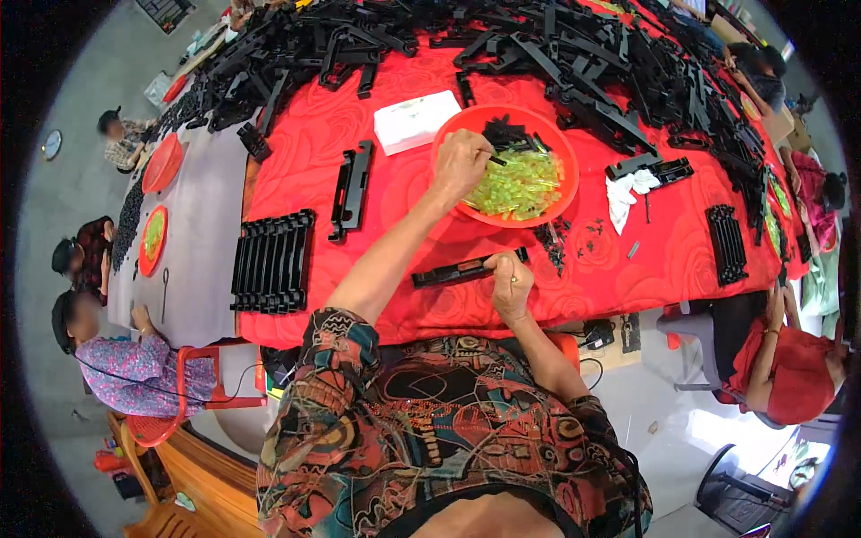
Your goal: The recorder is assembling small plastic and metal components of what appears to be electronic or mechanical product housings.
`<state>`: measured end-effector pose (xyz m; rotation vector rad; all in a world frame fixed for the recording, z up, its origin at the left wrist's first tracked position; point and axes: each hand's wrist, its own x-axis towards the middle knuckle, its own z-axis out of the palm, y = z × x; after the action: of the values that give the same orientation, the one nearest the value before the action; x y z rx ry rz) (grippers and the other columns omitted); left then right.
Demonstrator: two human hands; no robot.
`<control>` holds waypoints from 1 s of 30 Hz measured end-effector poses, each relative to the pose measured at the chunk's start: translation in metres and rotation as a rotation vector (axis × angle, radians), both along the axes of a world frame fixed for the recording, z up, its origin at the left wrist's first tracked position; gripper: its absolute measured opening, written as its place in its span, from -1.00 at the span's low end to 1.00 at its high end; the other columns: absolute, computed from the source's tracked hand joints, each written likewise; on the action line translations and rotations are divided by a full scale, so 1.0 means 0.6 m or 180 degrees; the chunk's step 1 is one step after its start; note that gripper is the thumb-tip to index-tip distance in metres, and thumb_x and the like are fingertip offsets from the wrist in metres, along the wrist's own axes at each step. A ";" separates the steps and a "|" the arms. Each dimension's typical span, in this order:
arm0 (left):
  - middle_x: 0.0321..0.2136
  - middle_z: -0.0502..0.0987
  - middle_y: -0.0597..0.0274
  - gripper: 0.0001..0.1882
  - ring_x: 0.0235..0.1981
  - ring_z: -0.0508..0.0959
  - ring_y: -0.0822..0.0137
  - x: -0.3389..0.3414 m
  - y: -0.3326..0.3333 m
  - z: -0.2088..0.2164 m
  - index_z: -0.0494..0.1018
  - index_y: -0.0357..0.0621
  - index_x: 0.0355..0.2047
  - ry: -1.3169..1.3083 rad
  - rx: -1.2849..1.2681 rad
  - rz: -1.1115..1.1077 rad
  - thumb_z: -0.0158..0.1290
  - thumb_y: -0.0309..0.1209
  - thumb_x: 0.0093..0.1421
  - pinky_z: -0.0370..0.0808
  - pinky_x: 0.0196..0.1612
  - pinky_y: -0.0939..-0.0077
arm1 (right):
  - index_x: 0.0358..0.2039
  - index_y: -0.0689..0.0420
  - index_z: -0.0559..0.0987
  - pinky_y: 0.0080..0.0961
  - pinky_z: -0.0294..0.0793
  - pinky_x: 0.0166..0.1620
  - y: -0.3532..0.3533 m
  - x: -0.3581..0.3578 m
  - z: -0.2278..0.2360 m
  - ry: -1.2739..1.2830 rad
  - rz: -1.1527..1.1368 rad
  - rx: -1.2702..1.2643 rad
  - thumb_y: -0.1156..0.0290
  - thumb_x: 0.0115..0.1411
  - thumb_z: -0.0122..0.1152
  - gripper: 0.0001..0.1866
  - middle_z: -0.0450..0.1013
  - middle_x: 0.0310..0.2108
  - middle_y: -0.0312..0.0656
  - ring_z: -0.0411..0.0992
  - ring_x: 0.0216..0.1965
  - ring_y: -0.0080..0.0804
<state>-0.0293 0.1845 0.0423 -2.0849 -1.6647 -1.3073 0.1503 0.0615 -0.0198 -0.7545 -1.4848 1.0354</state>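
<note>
The person's left hand (464, 161) reaches over the red bowl (567, 152), its fingers drawn narrow on a short dark piece (498, 161). The right hand (513, 285) is curled over the right end of a long black part (453, 272), which lies near the near edge of the red-covered tabletop (601, 291); this grip probably keeps the part steady. The exact finger contact beneath the right hand is hidden. The bowl stands farther in from that edge, presumably for easy reach; yellow-green strips (516, 190) and black pieces (507, 134) lie in separate areas within it, perhaps to ease picking. Just beside the bowl lies a white box (415, 122). Near the tabletop's near left corner, similar parts form a close row (272, 262), an arrangement that likely saves space. Toward the far edge, black parts lie in a loose heap (574, 63).
</note>
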 end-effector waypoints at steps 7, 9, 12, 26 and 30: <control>-0.52 0.52 0.24 -0.90 -0.47 0.47 0.45 0.031 -0.089 0.030 0.52 -0.30 -0.39 -0.2000 -0.1266 -0.0565 0.07 -0.53 0.09 0.41 -0.38 0.54 | -0.38 0.23 0.49 -0.64 0.28 -0.44 0.019 0.013 0.064 0.0343 -0.0349 -0.0834 0.45 0.23 0.06 -0.88 0.32 -0.55 -0.38 0.24 -0.52 -0.65; -0.51 0.50 0.39 -0.91 -0.45 0.42 0.59 0.042 -0.132 0.024 0.51 -0.31 -0.36 -0.2292 -0.1440 -0.0673 0.07 -0.53 0.14 0.38 -0.38 0.64 | -0.37 0.22 0.49 -0.68 0.25 -0.43 0.033 0.025 0.073 0.0333 -0.0433 -0.0969 0.47 0.21 0.10 -0.92 0.31 -0.54 -0.42 0.22 -0.51 -0.69; -0.52 0.53 0.25 -0.91 -0.45 0.48 0.50 0.065 -0.192 0.006 0.51 -0.33 -0.38 -0.2510 -0.1495 -0.0644 0.06 -0.57 0.10 0.42 -0.36 0.58 | -0.38 0.21 0.49 -0.72 0.22 -0.42 0.041 0.030 0.067 0.0084 -0.0356 -0.1048 0.48 0.19 0.14 -0.93 0.32 -0.53 -0.44 0.21 -0.49 -0.73; -0.46 0.50 0.22 -0.88 -0.43 0.48 0.43 0.086 -0.298 -0.041 0.47 -0.29 -0.32 -0.3112 -0.1182 -0.0237 0.09 -0.59 0.09 0.43 -0.34 0.54 | -0.46 0.18 0.48 -0.75 0.01 -0.64 -0.015 0.012 0.057 0.0453 0.0278 -0.2261 0.43 0.17 0.23 -0.87 0.26 -0.61 -0.51 0.06 -0.66 -0.82; -0.40 0.50 0.15 -0.78 -0.34 0.49 0.24 0.058 -0.319 -0.010 0.47 -0.25 -0.27 -0.1188 -0.0521 0.0289 0.15 -0.55 0.03 0.44 -0.26 0.40 | -0.48 0.18 0.48 -0.76 -0.01 -0.65 0.003 0.032 0.049 0.0528 0.0111 -0.2028 0.44 0.16 0.23 -0.86 0.24 -0.64 -0.52 0.04 -0.68 -0.83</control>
<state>0.0056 -0.0070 0.0362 -1.9062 -2.0516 -1.6609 0.1698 0.0632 0.0099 -1.0537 -1.0244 1.5862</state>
